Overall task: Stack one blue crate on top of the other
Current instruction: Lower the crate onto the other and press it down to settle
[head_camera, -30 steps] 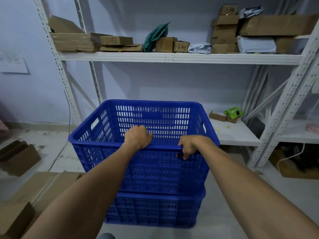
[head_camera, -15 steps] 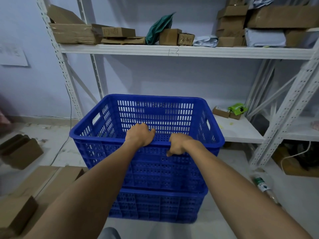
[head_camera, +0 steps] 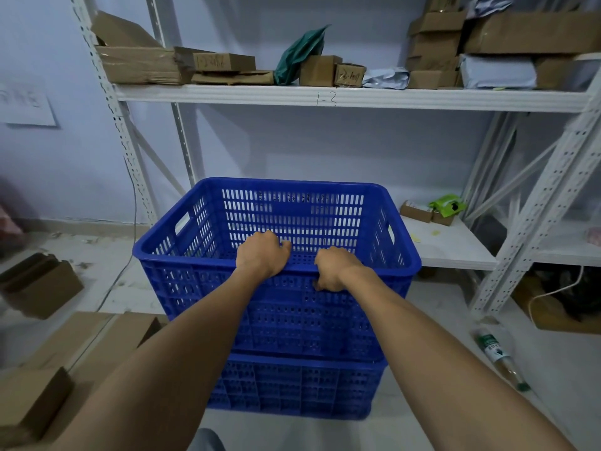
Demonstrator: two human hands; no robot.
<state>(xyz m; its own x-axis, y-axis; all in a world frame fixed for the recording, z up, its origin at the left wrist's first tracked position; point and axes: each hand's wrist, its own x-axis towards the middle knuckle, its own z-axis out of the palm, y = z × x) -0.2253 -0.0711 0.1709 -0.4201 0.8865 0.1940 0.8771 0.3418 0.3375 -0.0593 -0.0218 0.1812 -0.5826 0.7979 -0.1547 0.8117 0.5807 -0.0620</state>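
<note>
I have both hands clamped on the near rim of the upper crate (head_camera: 292,219), left hand (head_camera: 261,253) beside right hand (head_camera: 335,270), steadying it where it sits on the lower crate (head_camera: 292,385).

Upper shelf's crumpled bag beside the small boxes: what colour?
Dark green bag, clearest in the head view.

Lighting was dim and bluish, shadows soft, no glare. Wide lens bent the shelf posts (head_camera: 549,203) outward; left edge looked blurry.
</note>
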